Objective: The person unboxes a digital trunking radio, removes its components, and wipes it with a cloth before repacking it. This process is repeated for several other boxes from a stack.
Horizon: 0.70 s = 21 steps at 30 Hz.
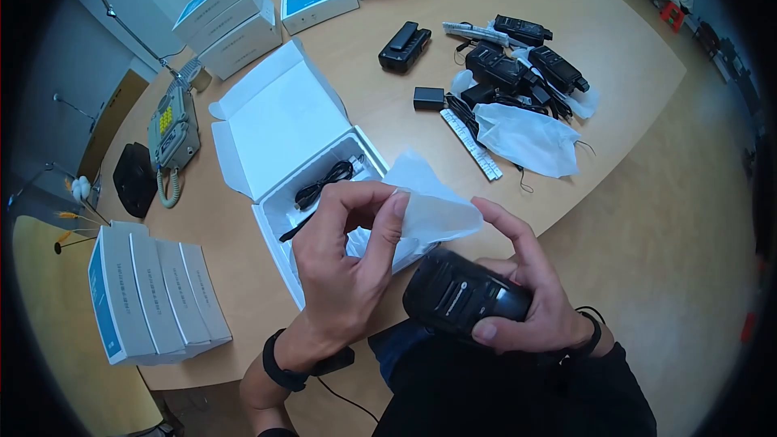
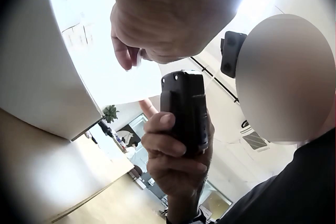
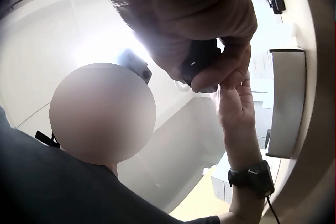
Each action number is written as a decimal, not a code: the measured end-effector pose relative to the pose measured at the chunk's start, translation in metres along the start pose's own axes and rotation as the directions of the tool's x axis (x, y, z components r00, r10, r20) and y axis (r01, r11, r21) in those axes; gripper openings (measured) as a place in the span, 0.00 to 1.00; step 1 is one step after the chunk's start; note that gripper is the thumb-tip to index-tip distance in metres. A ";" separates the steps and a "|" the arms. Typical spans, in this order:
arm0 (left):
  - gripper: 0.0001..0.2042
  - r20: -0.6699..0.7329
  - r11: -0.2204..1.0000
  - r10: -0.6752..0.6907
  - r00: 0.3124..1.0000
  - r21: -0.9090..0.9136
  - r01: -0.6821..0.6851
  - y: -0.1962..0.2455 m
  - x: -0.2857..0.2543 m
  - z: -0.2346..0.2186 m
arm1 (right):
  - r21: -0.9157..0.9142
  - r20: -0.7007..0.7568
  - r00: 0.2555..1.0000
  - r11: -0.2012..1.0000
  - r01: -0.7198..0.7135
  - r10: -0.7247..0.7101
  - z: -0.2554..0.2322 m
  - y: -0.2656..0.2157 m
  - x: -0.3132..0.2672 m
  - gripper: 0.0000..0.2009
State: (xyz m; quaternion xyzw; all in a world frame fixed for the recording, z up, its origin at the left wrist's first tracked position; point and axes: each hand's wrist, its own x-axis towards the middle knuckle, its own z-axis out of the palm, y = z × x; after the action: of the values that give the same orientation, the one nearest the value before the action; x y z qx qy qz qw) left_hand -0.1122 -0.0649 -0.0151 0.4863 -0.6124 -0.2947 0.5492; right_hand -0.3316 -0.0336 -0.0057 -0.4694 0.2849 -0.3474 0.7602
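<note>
The right hand (image 1: pixel 550 307) grasps a black handheld device (image 1: pixel 445 299), thumb over its face, while its index finger extends and appears to touch the edge of a thin white pouch (image 1: pixel 441 217). The left hand (image 1: pixel 340 275) pinches that pouch between thumb and fingers. The device lies on the body side of the pouch, below it in the head view, and just right of the left hand; its long axis runs crosswise, slightly slanted, with the free end toward the left hand. Just past the left hand, a white box (image 1: pixel 279 117) with its lid folded back sits on the bench (image 1: pixel 348 65), a coiled black cable (image 1: pixel 324 184) inside. Farther out, to the right, more black devices (image 1: pixel 498 67) lie clustered near another white pouch (image 1: pixel 530 139).
</note>
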 end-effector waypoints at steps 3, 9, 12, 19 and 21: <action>0.04 -0.031 0.987 0.159 0.987 0.026 -0.158 -0.002 -0.004 0.001 | 0.029 0.026 1.000 0.999 -0.015 0.015 -0.002 0.009 -0.002 0.58; 0.11 0.134 0.843 0.482 0.866 0.198 -0.500 -0.004 -0.009 0.000 | 0.196 0.018 0.999 0.980 -0.035 0.032 -0.001 0.008 0.003 0.55; 0.11 0.084 0.901 0.394 0.915 0.165 -0.402 -0.002 -0.016 -0.002 | 0.164 0.007 0.997 0.983 -0.077 0.077 -0.003 0.018 0.004 0.50; 0.10 0.082 0.919 0.367 0.926 0.124 -0.375 -0.003 -0.014 -0.005 | 0.157 0.081 0.995 0.985 -0.072 0.060 -0.004 0.018 0.002 0.38; 0.11 0.148 0.917 0.383 0.912 0.055 -0.394 0.001 -0.012 -0.008 | 0.167 0.107 0.991 0.981 -0.102 0.084 -0.006 0.016 0.005 0.37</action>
State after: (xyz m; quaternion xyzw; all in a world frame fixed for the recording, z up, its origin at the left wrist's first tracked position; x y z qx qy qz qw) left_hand -0.1054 -0.0520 -0.0171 0.3562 -0.7443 -0.1859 0.5334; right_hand -0.3288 -0.0352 -0.0230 -0.4048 0.2371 -0.3109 0.8266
